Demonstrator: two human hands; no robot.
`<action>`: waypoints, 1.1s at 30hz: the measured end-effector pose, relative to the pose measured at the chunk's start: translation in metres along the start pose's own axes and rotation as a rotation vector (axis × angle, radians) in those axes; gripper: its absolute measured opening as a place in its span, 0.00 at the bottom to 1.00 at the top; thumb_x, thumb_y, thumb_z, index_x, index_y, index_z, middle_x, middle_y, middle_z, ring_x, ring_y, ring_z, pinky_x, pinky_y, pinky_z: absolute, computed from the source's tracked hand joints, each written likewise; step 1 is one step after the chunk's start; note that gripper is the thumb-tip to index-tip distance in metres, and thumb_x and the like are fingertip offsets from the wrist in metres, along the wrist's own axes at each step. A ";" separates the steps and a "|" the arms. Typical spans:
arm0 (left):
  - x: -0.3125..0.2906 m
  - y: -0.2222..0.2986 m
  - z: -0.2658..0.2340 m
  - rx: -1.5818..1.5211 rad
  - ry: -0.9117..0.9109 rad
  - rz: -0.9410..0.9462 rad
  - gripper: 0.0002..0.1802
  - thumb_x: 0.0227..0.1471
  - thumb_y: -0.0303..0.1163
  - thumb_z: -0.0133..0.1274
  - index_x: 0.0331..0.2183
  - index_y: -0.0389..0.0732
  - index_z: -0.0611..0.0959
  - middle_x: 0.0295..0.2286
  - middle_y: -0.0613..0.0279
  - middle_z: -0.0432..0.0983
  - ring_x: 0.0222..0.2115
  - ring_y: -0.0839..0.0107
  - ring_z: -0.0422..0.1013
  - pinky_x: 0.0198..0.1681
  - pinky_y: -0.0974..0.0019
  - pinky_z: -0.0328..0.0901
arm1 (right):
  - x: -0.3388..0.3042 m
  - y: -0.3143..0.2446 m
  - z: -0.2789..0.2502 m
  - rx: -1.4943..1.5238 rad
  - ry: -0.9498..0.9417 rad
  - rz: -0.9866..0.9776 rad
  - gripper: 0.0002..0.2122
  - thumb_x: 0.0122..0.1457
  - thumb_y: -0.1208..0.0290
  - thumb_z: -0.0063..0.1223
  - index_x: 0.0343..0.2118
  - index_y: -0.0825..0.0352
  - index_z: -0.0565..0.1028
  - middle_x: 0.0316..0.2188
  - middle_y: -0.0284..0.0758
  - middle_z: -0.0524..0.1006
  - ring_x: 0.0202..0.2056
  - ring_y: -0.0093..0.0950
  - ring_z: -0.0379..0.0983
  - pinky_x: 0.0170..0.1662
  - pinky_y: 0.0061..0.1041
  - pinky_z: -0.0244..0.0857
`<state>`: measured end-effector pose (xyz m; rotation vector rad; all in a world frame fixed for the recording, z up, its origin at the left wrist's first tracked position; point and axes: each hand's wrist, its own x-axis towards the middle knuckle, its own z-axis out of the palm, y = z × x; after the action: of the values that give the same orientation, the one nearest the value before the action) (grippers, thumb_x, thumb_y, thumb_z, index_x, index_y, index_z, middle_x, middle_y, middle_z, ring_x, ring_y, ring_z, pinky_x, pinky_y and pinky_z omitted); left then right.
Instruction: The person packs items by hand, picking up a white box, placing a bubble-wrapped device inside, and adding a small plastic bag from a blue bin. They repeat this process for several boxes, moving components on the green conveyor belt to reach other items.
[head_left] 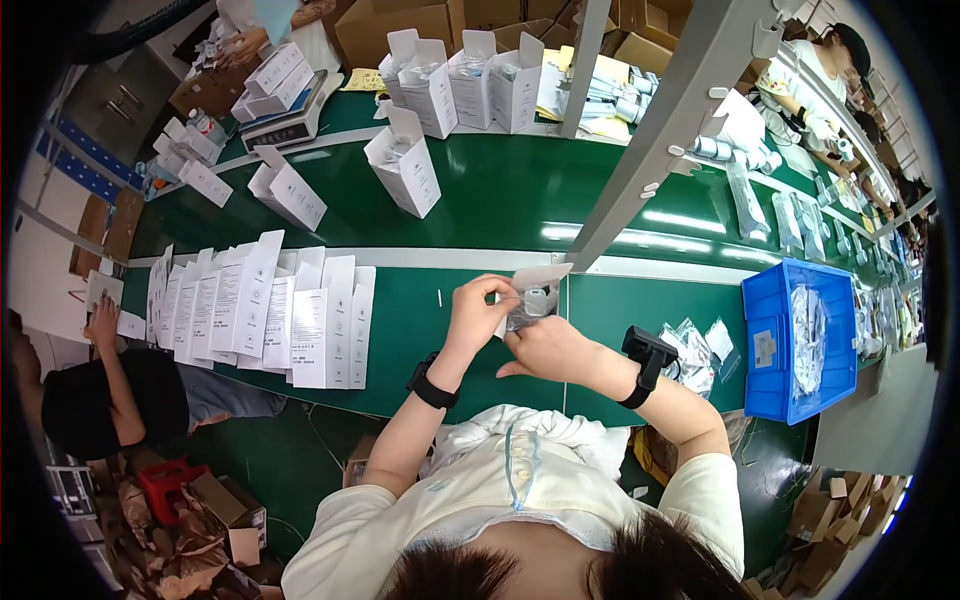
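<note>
An upright white carton (543, 272) with its lid flap raised stands at the middle of the bench's near edge. Inside its mouth is a clear plastic bag (532, 303) with a grey-white part in it, whose kind I cannot make out. My left hand (474, 314) is at the carton's left rim, fingertips pinched together at the edge of the bag. Against the near side, my right hand (552, 352) has its fingers curled at the carton and its thumb sticking out leftward. Some right fingertips are hidden behind the bag and carton.
Rows of white cartons (240, 305) stand at left. Open filled cartons (405, 170) are on the far bench, near a scale (290, 120). A metal post (640, 150) rises ahead. Bagged parts (690, 355) and a blue bin (765, 345) lie right. A co-worker (115, 395) works at left.
</note>
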<state>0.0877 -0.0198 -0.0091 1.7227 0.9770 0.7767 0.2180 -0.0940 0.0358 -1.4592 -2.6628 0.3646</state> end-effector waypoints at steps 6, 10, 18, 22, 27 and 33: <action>-0.027 0.000 -0.093 0.458 0.332 0.281 0.29 0.36 0.29 0.60 0.44 0.39 0.71 0.49 0.49 0.60 0.51 0.53 0.55 0.51 0.56 0.53 | -0.024 0.026 0.012 -0.064 0.643 -0.296 0.26 0.41 0.64 0.61 0.43 0.69 0.68 0.44 0.44 0.67 0.48 0.35 0.63 0.48 0.28 0.59; -0.060 -0.043 -0.176 1.281 0.277 -0.362 0.52 0.31 0.38 0.63 0.56 0.41 0.52 0.57 0.49 0.37 0.57 0.46 0.32 0.52 0.35 0.33 | -0.020 0.038 0.080 0.704 0.916 0.282 0.45 0.35 0.65 0.66 0.56 0.67 0.51 0.53 0.46 0.56 0.55 0.38 0.52 0.57 0.32 0.47; -0.068 -0.036 -0.132 0.992 0.278 -0.110 0.50 0.31 0.26 0.60 0.56 0.42 0.52 0.57 0.49 0.39 0.56 0.48 0.39 0.53 0.40 0.40 | 0.076 0.099 0.081 1.101 1.040 0.360 0.52 0.33 0.71 0.66 0.58 0.64 0.40 0.55 0.41 0.51 0.56 0.34 0.48 0.57 0.30 0.44; -0.064 -0.037 -0.035 0.912 0.226 -0.060 0.50 0.29 0.29 0.61 0.54 0.41 0.54 0.55 0.44 0.41 0.54 0.44 0.44 0.52 0.44 0.44 | 0.136 0.160 0.072 1.052 1.282 0.411 0.52 0.31 0.66 0.66 0.58 0.63 0.42 0.53 0.45 0.53 0.55 0.41 0.49 0.56 0.33 0.46; -0.056 -0.055 0.013 0.962 -0.132 -0.047 0.49 0.31 0.33 0.62 0.54 0.40 0.54 0.55 0.45 0.39 0.54 0.45 0.44 0.50 0.43 0.46 | 0.142 0.166 0.090 0.654 1.138 0.716 0.51 0.35 0.68 0.64 0.59 0.63 0.37 0.54 0.45 0.51 0.57 0.42 0.43 0.56 0.32 0.46; -0.023 -0.081 -0.033 0.663 -0.026 -0.203 0.46 0.34 0.32 0.62 0.53 0.40 0.55 0.50 0.48 0.54 0.50 0.53 0.53 0.48 0.56 0.53 | 0.030 0.089 0.123 0.880 0.731 0.314 0.20 0.45 0.72 0.55 0.44 0.66 0.68 0.40 0.41 0.70 0.43 0.37 0.66 0.46 0.30 0.60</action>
<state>0.0286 -0.0089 -0.0765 2.1297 1.4739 0.3038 0.2523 -0.0437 -0.1068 -1.3167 -1.4110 0.7242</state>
